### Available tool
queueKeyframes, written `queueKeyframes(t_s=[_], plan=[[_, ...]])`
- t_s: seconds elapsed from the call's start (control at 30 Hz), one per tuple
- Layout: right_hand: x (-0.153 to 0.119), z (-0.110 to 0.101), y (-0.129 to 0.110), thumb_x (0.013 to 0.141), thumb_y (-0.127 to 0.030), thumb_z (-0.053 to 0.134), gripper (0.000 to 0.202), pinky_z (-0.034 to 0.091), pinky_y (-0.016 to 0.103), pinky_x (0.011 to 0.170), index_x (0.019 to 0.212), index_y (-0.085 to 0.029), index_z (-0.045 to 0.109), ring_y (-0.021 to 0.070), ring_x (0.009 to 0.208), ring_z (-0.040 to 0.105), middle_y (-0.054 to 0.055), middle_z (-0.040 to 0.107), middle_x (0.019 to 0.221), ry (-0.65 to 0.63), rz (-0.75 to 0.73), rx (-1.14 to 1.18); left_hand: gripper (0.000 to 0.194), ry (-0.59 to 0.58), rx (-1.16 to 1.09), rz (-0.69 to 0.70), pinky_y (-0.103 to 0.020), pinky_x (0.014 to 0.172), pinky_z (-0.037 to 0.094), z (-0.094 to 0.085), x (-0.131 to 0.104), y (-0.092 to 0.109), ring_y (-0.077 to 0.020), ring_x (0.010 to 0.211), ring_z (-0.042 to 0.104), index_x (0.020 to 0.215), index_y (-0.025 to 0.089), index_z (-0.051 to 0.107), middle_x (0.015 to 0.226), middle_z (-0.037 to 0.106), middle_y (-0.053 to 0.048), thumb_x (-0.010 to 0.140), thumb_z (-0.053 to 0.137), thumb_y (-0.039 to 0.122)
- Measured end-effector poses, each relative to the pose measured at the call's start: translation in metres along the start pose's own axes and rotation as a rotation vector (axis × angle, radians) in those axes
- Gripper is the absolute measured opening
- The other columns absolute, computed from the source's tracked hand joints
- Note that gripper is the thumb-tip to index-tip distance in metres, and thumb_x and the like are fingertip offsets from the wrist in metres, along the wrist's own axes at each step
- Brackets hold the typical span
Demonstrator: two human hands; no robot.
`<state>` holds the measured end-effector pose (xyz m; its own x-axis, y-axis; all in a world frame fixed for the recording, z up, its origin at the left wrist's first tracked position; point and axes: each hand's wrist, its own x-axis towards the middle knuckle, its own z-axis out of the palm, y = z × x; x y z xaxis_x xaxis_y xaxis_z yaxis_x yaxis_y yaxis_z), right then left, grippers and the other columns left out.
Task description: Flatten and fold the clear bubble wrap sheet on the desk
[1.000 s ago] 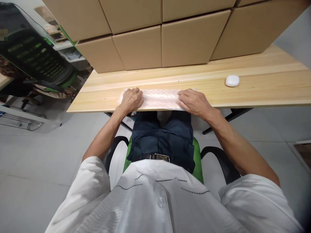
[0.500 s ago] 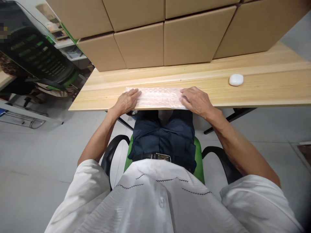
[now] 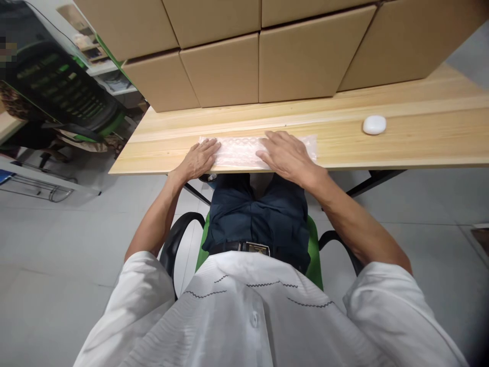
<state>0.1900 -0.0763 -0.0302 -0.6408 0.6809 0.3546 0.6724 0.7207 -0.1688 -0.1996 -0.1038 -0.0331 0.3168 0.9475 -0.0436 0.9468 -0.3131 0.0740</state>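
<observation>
A strip of clear, pinkish bubble wrap [image 3: 240, 152] lies flat along the front edge of the wooden table [image 3: 336, 148]. My left hand [image 3: 199, 157] rests on its left end, fingers stretched out over the plastic. Across the right half of the wrap lies my right hand [image 3: 286, 155], palm down with the fingers spread; the wrap's right end shows beyond it. Neither hand grips anything.
Stacked cardboard boxes [image 3: 221, 71] form a wall along the table's back. To the right sits a small white rounded case [image 3: 374, 125]. A black and green office chair [image 3: 64, 97] and part of another person are at the far left.
My right hand has slid left along the bubble wrap from its right end, its fingers flattening and spreading. My left hand has stayed in place.
</observation>
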Motion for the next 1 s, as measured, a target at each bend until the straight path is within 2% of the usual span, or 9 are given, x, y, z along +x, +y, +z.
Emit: queueKeyframes(t_s=[0.1, 0.23, 0.4, 0.53, 0.63, 0.73, 0.83, 1.0], plan=[[0.021, 0.005, -0.016, 0.132, -0.045, 0.042, 0.071, 0.040, 0.067, 0.154, 0.188, -0.006, 0.062, 0.0466, 0.189, 0.048, 0.028, 0.050, 0.203, -0.109, -0.056, 0.041, 0.079, -0.009, -0.007, -0.006, -0.069, 0.162, 0.029, 0.001, 0.000, -0.001, -0.0420, 0.200, 0.033, 0.199, 0.016, 0.049, 0.211, 0.038, -0.020, 0.127, 0.035, 0.046], [0.028, 0.025, -0.012, 0.133, -0.049, 0.040, 0.079, 0.030, 0.070, 0.160, 0.197, -0.005, 0.049, 0.0468, 0.198, 0.032, 0.027, 0.036, 0.210, -0.233, -0.035, 0.089, 0.080, -0.027, -0.006, -0.025, -0.068, 0.163, 0.026, 0.001, 0.000, -0.001, -0.0414, 0.202, 0.030, 0.201, 0.017, 0.046, 0.213, 0.034, -0.018, 0.128, 0.034, 0.049], [0.023, 0.045, 0.004, 0.130, -0.062, 0.040, 0.090, 0.026, 0.074, 0.161, 0.201, -0.008, 0.042, 0.0472, 0.200, 0.028, 0.025, 0.032, 0.211, -0.253, -0.004, 0.128, 0.082, -0.036, -0.009, -0.069, -0.066, 0.163, 0.023, 0.002, -0.002, -0.004, -0.0394, 0.203, 0.025, 0.203, 0.019, 0.041, 0.214, 0.030, -0.017, 0.130, 0.032, 0.054], [0.025, 0.048, 0.005, 0.128, -0.065, 0.043, 0.095, 0.025, 0.074, 0.162, 0.201, -0.005, 0.039, 0.0472, 0.200, 0.026, 0.026, 0.031, 0.211, -0.260, 0.009, 0.139, 0.082, -0.034, -0.035, -0.091, -0.066, 0.163, 0.024, -0.001, -0.009, -0.007, -0.0380, 0.203, 0.027, 0.203, 0.021, 0.042, 0.214, 0.032, -0.017, 0.130, 0.030, 0.057], [0.026, 0.049, 0.003, 0.127, -0.064, 0.044, 0.095, 0.024, 0.074, 0.162, 0.201, -0.005, 0.040, 0.0474, 0.200, 0.025, 0.025, 0.029, 0.211, -0.255, 0.017, 0.154, 0.083, -0.044, -0.049, -0.106, -0.067, 0.165, 0.019, -0.010, -0.015, -0.005, -0.0375, 0.203, 0.026, 0.202, 0.022, 0.044, 0.214, 0.032, -0.016, 0.131, 0.025, 0.061], [0.026, 0.048, 0.002, 0.127, -0.065, 0.045, 0.094, 0.023, 0.074, 0.162, 0.202, -0.007, 0.041, 0.0473, 0.201, 0.024, 0.023, 0.028, 0.212, -0.256, 0.017, 0.166, 0.085, 0.002, -0.046, -0.109, -0.065, 0.166, 0.013, -0.020, -0.014, 0.009, -0.0369, 0.204, 0.022, 0.203, 0.024, 0.042, 0.215, 0.030, -0.014, 0.132, 0.021, 0.066], [0.025, 0.046, -0.001, 0.127, -0.063, 0.047, 0.092, 0.023, 0.074, 0.162, 0.201, -0.008, 0.043, 0.0472, 0.200, 0.025, 0.024, 0.030, 0.212, -0.245, 0.025, 0.164, 0.086, 0.084, -0.023, -0.069, -0.066, 0.166, 0.008, -0.023, 0.005, 0.036, -0.0389, 0.204, 0.020, 0.206, 0.026, 0.036, 0.216, 0.028, -0.014, 0.133, 0.022, 0.070], [0.025, 0.042, -0.010, 0.128, -0.056, 0.049, 0.084, 0.027, 0.075, 0.161, 0.198, -0.007, 0.049, 0.0476, 0.199, 0.031, 0.024, 0.036, 0.210, -0.216, 0.039, 0.140, 0.085, 0.082, -0.076, -0.001, -0.068, 0.165, 0.008, -0.008, 0.052, 0.078, -0.0390, 0.204, 0.024, 0.206, 0.030, 0.034, 0.216, 0.029, -0.013, 0.133, 0.022, 0.072]])
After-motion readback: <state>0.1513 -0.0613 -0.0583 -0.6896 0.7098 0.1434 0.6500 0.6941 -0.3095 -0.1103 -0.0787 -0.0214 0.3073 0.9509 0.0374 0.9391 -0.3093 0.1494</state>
